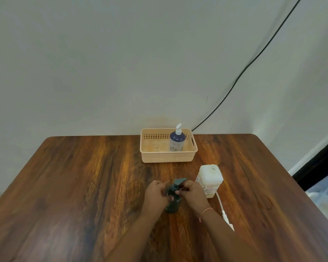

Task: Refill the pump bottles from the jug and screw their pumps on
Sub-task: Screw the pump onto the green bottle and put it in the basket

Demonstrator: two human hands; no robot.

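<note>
A dark green pump bottle (173,204) stands on the wooden table (83,186) in front of me. My left hand (155,193) grips its shoulder from the left. My right hand (192,192) is closed around the collar of its green pump (178,183), which sits on the neck. A white square jug (209,178) with a label stands just right of my right hand. A dark blue bottle (176,141) with a white pump stands upright in the right half of a peach basket (168,158) at the back.
A white cable with a plug (224,212) lies on the table right of my right forearm. A black cord (244,70) runs down the wall behind the basket. The table's right edge drops to a dark floor strip.
</note>
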